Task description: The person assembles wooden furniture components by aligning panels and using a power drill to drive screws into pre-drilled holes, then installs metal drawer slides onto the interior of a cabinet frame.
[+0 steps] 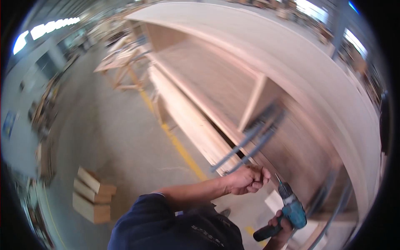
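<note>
One teal cordless drill [291, 210] shows at five o'clock. Two long metal bar clamps [250, 143] lie side by side near centre, blurred. One large wooden cabinet carcass [266, 71] fills the upper right. Three stacked wood blocks [91, 196] sit at seven o'clock. One yellow floor line [175, 141] runs through the middle. Two hands appear: left hand [248, 180], right hand [281, 225].

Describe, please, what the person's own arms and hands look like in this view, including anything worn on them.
Both hands are bare, with no gloves. The left hand follows a bare forearm that emerges from a short dark navy sleeve with a paler edge at its hem. Of the right hand only the fingers and wrist show at the lower edge; no sleeve, watch or ring is visible there.
</note>
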Tool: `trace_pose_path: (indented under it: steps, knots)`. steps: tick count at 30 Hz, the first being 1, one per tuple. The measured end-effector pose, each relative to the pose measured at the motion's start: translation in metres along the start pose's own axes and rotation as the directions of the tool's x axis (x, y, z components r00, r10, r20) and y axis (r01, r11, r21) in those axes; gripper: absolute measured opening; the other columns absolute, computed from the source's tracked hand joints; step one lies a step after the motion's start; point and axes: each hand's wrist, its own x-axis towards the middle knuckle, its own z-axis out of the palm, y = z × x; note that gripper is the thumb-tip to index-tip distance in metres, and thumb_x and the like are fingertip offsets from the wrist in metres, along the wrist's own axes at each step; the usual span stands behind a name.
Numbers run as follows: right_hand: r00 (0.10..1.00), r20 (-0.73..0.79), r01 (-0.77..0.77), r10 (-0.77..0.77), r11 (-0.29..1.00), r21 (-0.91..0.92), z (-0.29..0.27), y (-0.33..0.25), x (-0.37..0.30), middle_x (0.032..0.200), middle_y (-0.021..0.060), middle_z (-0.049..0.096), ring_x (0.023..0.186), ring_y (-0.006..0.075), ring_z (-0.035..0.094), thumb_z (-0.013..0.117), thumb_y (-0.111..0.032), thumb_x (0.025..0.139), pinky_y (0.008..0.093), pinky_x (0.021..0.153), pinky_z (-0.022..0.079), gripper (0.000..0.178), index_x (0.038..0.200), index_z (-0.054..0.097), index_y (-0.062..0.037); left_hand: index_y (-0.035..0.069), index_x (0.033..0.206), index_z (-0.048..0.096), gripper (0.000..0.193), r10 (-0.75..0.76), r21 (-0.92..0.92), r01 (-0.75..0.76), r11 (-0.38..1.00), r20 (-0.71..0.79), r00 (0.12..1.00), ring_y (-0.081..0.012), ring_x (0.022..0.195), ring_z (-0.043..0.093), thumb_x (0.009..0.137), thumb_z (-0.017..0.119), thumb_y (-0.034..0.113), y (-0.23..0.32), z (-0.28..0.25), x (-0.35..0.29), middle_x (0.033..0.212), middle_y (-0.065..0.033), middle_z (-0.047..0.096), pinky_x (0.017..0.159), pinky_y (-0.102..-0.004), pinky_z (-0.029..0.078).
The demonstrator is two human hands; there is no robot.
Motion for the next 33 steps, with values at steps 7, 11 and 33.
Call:
trace_pose_path:
  steps: [7,11,33]
  knots:
    - [0.893,0.411,-0.156,0.183,0.983,-0.100,0.086,0.024,0.049,0.097,0.0126,0.061,0.063,0.0232,0.063,0.072,-0.017,0.074,0.0421,0.063,0.058,0.051,0.117,0.050,0.0025,0.009,0.092,0.057,0.005,0.528,-0.249,-0.590,0.768,-0.276,0.803,-0.0086,0.063,0.041,0.092,0.052,0.008,0.005,-0.072,-0.167,0.075,0.0038,0.047,0.054,-0.0216,0.035]
    - [0.831,0.470,-0.240,0.296,0.954,-0.177,0.163,0.069,0.058,0.096,0.0150,0.063,0.063,0.0258,0.063,0.070,-0.012,0.071,0.0447,0.063,0.058,0.050,0.117,0.052,0.0014,0.006,0.092,0.057,0.011,0.523,-0.233,-0.708,0.667,-0.530,0.667,-0.0066,0.061,0.044,0.099,0.050,0.012,-0.008,-0.113,-0.251,0.074,0.0030,0.048,0.053,-0.0188,0.038]
    - [0.733,0.264,0.068,0.627,0.318,-0.946,0.527,0.481,0.256,0.067,0.0059,0.063,0.056,0.0162,0.063,0.064,0.002,0.075,0.0319,0.051,0.052,0.010,0.084,0.065,-0.0025,0.014,0.078,0.042,0.026,0.435,-0.147,-0.928,0.342,-0.851,0.295,-0.0096,0.052,0.028,0.104,0.047,0.016,0.200,-0.436,-0.594,0.062,0.0051,0.026,0.046,-0.0227,0.026]
